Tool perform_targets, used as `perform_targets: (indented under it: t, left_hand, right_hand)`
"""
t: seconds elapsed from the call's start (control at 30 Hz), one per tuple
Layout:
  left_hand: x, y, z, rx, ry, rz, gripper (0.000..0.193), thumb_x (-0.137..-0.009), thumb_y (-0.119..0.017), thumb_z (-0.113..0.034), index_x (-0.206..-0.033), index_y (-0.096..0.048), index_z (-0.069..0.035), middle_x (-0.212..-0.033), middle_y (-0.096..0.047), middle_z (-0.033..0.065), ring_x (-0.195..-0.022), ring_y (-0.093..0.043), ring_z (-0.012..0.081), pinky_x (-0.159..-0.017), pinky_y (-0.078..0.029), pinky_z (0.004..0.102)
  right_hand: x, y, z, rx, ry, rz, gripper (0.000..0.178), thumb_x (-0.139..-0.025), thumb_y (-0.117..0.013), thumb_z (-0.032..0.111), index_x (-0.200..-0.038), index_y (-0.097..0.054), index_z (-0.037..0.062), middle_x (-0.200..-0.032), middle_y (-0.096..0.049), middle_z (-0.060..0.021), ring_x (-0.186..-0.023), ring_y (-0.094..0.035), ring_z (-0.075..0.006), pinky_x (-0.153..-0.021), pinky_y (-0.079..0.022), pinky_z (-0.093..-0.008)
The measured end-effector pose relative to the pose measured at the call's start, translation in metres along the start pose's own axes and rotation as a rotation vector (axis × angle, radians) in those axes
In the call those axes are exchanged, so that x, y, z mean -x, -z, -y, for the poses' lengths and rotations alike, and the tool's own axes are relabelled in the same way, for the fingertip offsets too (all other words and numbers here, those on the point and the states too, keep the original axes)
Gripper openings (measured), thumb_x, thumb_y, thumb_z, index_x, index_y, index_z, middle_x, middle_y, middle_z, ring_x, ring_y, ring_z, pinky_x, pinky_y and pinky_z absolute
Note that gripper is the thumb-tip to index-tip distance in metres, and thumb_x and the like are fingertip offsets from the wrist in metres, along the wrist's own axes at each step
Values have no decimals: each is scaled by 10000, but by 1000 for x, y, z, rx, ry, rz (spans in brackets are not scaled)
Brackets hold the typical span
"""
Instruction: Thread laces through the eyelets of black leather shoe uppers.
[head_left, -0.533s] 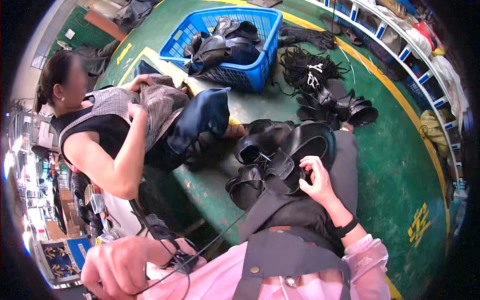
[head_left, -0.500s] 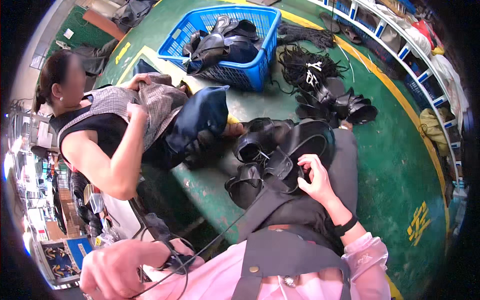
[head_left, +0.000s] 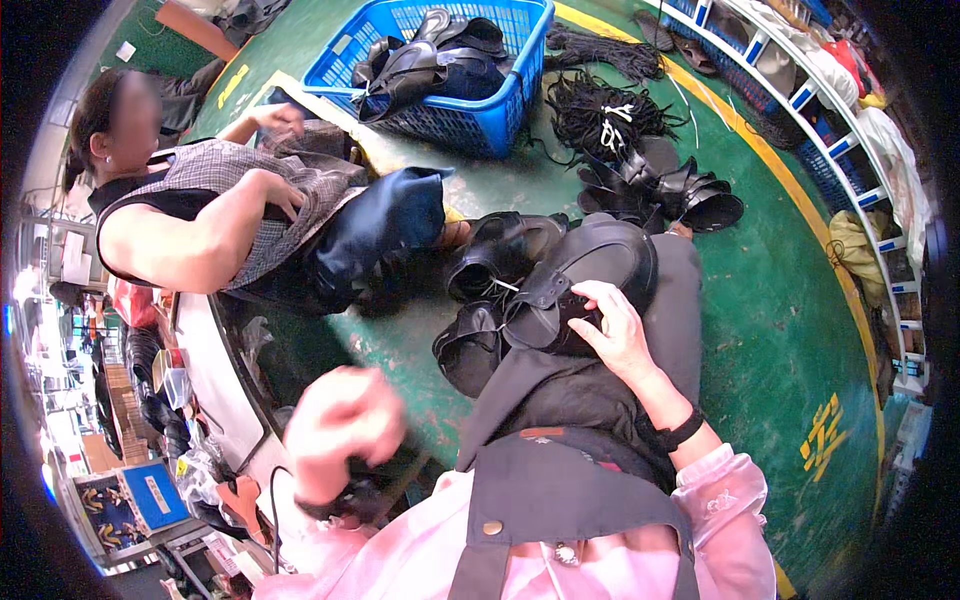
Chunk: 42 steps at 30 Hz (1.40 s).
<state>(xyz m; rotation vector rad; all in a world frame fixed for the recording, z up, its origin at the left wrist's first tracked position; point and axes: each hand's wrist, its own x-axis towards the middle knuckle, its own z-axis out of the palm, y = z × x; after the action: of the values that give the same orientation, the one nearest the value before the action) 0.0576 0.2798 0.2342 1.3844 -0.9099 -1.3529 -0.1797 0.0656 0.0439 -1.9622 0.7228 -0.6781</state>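
Observation:
My right hand [head_left: 615, 335] lies on a black sandal [head_left: 600, 262] on my lap, fingers curled over its strap. More black sandals [head_left: 480, 335] rest against my knee on the left. My left hand [head_left: 340, 420] is raised at the lower left, blurred and curled like a fist, with nothing seen in it. A black band with a thin cord [head_left: 345, 497] sits at its wrist. I wear a dark apron over a pink top.
A person in a checked vest [head_left: 230, 215] sits on the left, both hands at their lap. Behind stands a blue basket [head_left: 520, 95] of black sandals. Black cords [head_left: 600, 110] and loose sandals [head_left: 665, 185] lie on the green floor. White shelves [head_left: 800, 95] line the right.
My left hand has lifted from the lower left edge up toward the middle and is blurred with motion. My right hand stays on the sandal. The other person's arms shifted slightly.

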Motion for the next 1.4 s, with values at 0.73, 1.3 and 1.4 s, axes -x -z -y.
perform_targets:
  t: [0.73, 1.3, 1.4]
  left_hand:
    - [-26, 30, 364, 509, 622, -362, 627, -834, -574, -600, -1141, -594, -53, -743, -550, 32, -687, -548, 199, -736, -492, 352]
    - [-65, -1, 331, 1374, 117, -649, 319, -873, -595, -13, -1185, -557, -66, -1196, -604, 92, -1128, -569, 248, -1014, -423, 413]
    - [-60, -5, 332, 1310, 86, -573, 411, -826, -650, -2, -1217, -549, -78, -1195, -607, 70, -1116, -575, 245, -1009, -424, 421]
  right_hand:
    - [0, 7, 10, 165, 18, 133, 205, -792, -647, 57, -997, -648, 55, -1121, -616, -62, -916, -553, -196, -576, -436, -254]
    - [-4, -2, 6, 204, -37, 129, 175, -781, -619, -28, -937, -652, 42, -1098, -638, -84, -774, -539, -152, -595, -410, -243]
    - [-7, -4, 8, 218, -33, 128, 173, -785, -613, -44, -930, -652, 43, -1075, -647, -80, -770, -538, -143, -575, -400, -232]
